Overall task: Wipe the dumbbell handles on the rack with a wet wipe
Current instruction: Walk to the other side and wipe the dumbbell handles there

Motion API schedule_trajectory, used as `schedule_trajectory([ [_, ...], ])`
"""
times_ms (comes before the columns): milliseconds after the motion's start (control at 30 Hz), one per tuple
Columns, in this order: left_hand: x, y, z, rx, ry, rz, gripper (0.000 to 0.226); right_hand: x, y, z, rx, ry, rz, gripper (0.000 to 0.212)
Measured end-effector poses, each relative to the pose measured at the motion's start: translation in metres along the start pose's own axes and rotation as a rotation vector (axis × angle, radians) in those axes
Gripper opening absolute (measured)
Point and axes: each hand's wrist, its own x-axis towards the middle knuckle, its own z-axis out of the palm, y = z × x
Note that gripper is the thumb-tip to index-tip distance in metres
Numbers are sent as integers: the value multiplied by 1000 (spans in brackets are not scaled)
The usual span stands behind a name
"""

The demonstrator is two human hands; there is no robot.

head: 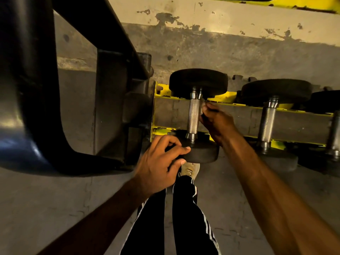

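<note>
The handle (194, 116) runs straight away from me; my right hand (217, 123) pinches the wipe (202, 107) against its right side, my left hand (160, 161) curled round the near head (204, 153).

A yellow rack (163, 92) carries the gripped dumbbell (194, 116) across its two rails. Just right of the grip lies a second dumbbell (266, 124), beyond it a third dumbbell (334, 133).

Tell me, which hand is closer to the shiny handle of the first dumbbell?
Right. The right hand pinches the wipe against the right side of the handle. The left hand is farther off, below the handle, gripping the dumbbell's near black weight.
</note>
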Motion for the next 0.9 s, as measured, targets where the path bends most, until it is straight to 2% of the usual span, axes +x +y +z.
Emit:
schedule_trajectory([
  [133,0,0,0,-5,-4,4,32,6,-11,2,-220,-36,17,23],
  [233,0,0,-2,4,-11,4,32,24,-18,30,-96,-17,88,30],
  [333,3,0,-1,5,-11,0,33,30,-14,33,68,-15,151,27],
  [433,4,0,-1,2,-20,6,34,17,-12,21,149,-18,51,21],
  [500,3,-1,-1,1,-22,6,33,3,-14,16,131,54,-136,20],
  [567,3,-2,-1,-13,-14,6,33,-12,-15,19,-49,129,-394,23],
  [633,5,-3,0,-23,-10,15,32,-21,-14,26,-373,192,-655,21],
  [700,4,-3,-1,-20,-17,19,32,-20,-9,27,-758,141,-980,17],
  [767,3,-1,-2,-22,-20,14,31,-13,-5,27,-1170,37,-1279,23],
  [833,3,0,-5,-21,-25,15,31,-10,-7,34,-1470,29,-1378,34],
  [900,5,0,-7,-16,-30,27,31,-16,-8,45,-1712,160,-1322,38],
])
